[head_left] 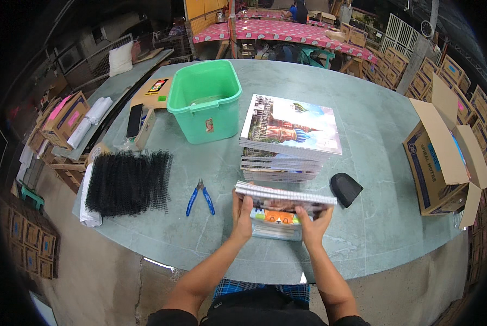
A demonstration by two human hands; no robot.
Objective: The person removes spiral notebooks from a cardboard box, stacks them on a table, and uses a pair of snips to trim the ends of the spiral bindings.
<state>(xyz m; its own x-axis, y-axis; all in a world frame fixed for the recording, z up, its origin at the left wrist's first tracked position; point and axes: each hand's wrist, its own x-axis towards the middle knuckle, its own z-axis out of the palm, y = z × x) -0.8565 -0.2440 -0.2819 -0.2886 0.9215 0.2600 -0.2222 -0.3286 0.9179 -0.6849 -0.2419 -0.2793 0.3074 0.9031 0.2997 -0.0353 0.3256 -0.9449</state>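
Near the table's front edge, I hold a small bundle of notebooks (284, 198) between both hands, tilted up with their page edges facing upward. My left hand (243, 217) is closed on the left end, thumb on the near side. The right end is gripped by my right hand (315, 224) in the same way. Below the bundle, between my wrists, shows a colourful cover with an orange animal picture (281, 217). Just behind stands a tall stack of notebooks (292, 130), a building with domes on its top cover. Blue-handled cutting pliers (200, 200) lie open to the left.
A heap of black spiral binding coils (126, 183) lies at left. Behind are a green plastic bin (205, 117) and a phone (135, 120) on a small box. To the right are a black rounded object (345, 189) and an open cardboard box (436, 171) at the table's edge.
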